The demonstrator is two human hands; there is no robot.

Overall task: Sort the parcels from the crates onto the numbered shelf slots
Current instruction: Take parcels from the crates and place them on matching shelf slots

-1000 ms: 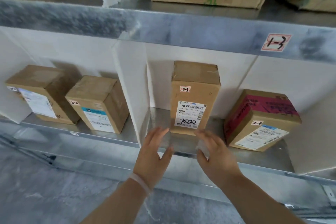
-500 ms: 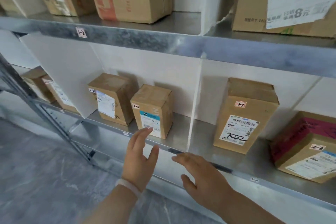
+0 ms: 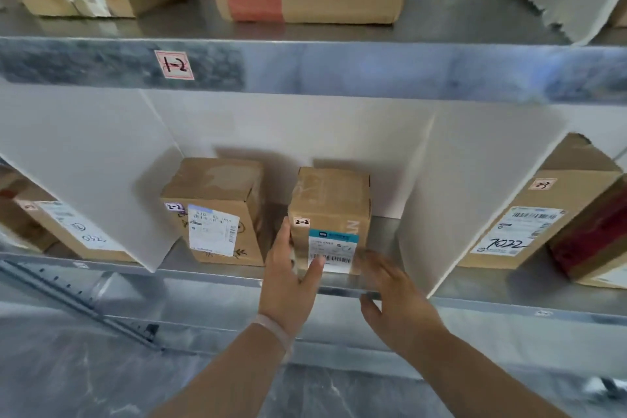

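Both hands have come in from the shelf (image 3: 210, 274) lip to the teal-label parcel (image 3: 330, 210), which is standing upright on the shelf in the slot between two white dividers (image 3: 441, 214).

The left hand (image 3: 288, 282) is lying against that parcel's left face with its fingers (image 3: 283, 237) straight and together, the thumb crossing the front label. The right hand (image 3: 398, 295) is reaching in at the parcel's lower right corner, fingers loosely apart and blurred; whether they are touching it I cannot tell.

Just left of the parcel, a second box (image 3: 217, 214) is standing apart from it. To the parcel's right, beyond the divider, a box marked 7022 (image 3: 529, 214) is sitting.
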